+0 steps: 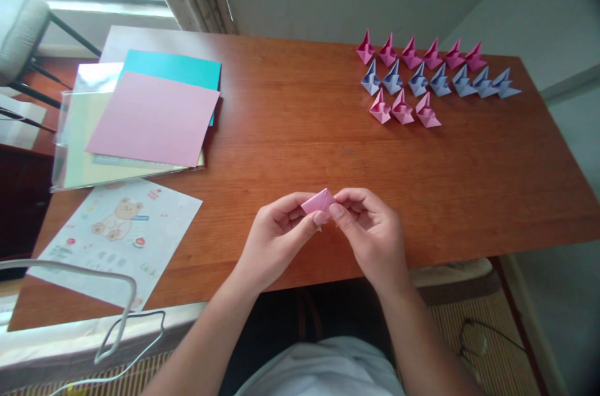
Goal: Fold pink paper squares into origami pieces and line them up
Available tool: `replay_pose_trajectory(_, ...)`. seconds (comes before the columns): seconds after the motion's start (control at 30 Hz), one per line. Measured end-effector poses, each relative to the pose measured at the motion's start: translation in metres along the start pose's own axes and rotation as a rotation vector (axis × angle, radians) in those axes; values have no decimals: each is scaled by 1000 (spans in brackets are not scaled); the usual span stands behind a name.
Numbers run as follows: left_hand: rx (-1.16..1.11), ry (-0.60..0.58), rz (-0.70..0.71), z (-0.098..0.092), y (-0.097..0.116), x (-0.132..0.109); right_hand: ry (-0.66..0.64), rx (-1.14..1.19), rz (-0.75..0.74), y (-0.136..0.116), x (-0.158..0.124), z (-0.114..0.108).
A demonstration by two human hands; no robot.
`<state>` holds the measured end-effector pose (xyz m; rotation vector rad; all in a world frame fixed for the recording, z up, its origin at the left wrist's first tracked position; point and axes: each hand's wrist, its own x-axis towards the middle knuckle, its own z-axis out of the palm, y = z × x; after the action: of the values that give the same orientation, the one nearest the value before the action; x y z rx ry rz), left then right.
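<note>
A small folded piece of pink paper (317,202) is held up over the front of the table. My left hand (284,230) pinches its left and lower side between thumb and fingers. At its right edge, my right hand (370,230) grips it with thumb and forefinger. The fingers of both hands partly cover the paper's lower part. Its visible face is flat and pointed at the top, with a crease across it.
Folded paper figures stand in rows at the back right: dark pink (410,54), blue-grey (418,79) and lighter pink (402,107). Coloured sheets (154,118) lie stacked at left, above a bear-printed sheet (124,240). A white cable (70,266) crosses the table's (281,115) front left corner.
</note>
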<state>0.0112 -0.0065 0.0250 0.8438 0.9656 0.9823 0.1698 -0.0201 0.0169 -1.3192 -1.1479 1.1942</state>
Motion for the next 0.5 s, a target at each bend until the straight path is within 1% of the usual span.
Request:
replay_pose_trajectory(0.07,18,-11,1,0,1,0,8,21,3,-1,0,1)
replay_pose_trajectory(0.17,22,10,-2,-1,0,0,-1,-22,-21,-2,0,0)
replay_pose_trajectory(0.33,22,-19,-2,-2,-3,1,-33,-106,-114,-6,6,-5)
replay_pose_trajectory(0.5,43,-20,-18,-1,-2,1,-59,-102,-171,-8,11,-7)
